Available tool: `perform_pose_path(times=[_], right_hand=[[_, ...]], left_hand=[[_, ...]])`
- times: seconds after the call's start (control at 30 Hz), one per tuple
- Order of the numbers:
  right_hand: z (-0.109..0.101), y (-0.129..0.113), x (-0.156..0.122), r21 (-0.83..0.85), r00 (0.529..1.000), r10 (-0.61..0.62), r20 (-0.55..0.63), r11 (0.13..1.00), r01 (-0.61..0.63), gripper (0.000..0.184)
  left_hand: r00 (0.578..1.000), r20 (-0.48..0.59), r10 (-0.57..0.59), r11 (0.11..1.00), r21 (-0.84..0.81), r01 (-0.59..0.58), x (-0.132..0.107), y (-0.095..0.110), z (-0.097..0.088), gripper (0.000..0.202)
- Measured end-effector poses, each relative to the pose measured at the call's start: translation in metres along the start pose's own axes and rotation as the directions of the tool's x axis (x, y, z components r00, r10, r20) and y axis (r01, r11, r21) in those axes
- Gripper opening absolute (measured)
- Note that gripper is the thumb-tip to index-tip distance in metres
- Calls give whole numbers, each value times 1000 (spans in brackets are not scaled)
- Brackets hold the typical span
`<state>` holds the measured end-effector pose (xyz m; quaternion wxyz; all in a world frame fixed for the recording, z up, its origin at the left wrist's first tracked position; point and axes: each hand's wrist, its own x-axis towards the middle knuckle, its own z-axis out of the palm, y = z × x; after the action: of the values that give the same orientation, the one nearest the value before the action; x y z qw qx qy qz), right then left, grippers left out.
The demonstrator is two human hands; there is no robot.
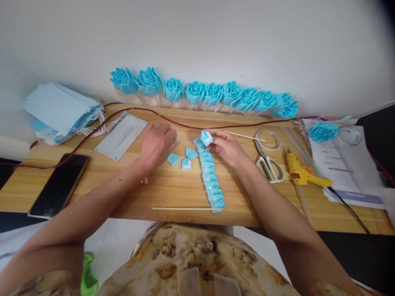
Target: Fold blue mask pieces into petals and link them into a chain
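In my right hand (226,146) a folded light-blue petal (206,138) with a white patch is pinched between thumb and fingers. A thin wooden stick (245,135) extends rightward from behind that hand; whether it joins the petal is hidden. My left hand (158,144), slightly blurred, has curled fingers with a bit of blue material (175,135) at their tips. Between the hands lie several loose blue petals (186,163). A long overlapping row of folded blue petals (210,176) runs from below my right hand towards the front edge.
Finished blue flowers (195,93) on sticks lean along the wall. Face masks (61,109) are piled left, near a flat mask (121,136) and a phone (58,185). Scissors (269,164), a tape roll (277,142) and a yellow glue gun (304,174) lie right. Another stick (182,209) lies in front.
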<state>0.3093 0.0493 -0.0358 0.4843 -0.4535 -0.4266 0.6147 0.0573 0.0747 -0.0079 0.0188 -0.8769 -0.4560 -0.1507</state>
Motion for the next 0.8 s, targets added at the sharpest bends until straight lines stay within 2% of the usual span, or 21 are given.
perform_pose_path(times=[0.13, 0.2, 0.3, 0.4, 0.47, 0.57, 0.7, 0.8], right_hand=[[0, 0, 0, 3, 1000, -2, -4, 1000, 2, 24], [0, 0, -1, -11, 1000, 0, -6, 1000, -1, 25], [0, 0, -1, -19, 1000, -2, -2, 1000, 2, 27], [0, 0, -1, -5, 1000, -3, 1, 1000, 3, 26], [0, -1, -1, 11, 1000, 4, 6, 1000, -4, 26], [1, -2, -1, 8, 1000, 6, 2, 1000, -6, 26], [2, -2, -2, -22, 1000, -2, -4, 1000, 2, 28], [3, -2, -2, -40, 1000, -8, 1, 999, 8, 27]], left_hand=[[973, 206, 101, 987, -144, -72, -10, -3, 10, 25], [963, 236, 128, 973, -217, -76, -12, -8, 10, 29], [983, 146, 109, 969, -238, -72, -16, -7, -1, 28], [992, 34, 121, 975, -192, -113, -25, 9, -12, 24], [975, 32, 221, 965, -148, -215, -34, 25, -13, 23], [947, 68, 314, 949, -47, -312, -45, 47, -4, 19], [944, 87, 319, 943, 71, -325, -47, 59, 10, 17], [947, 111, 302, 948, 68, -310, -44, 60, 12, 22]])
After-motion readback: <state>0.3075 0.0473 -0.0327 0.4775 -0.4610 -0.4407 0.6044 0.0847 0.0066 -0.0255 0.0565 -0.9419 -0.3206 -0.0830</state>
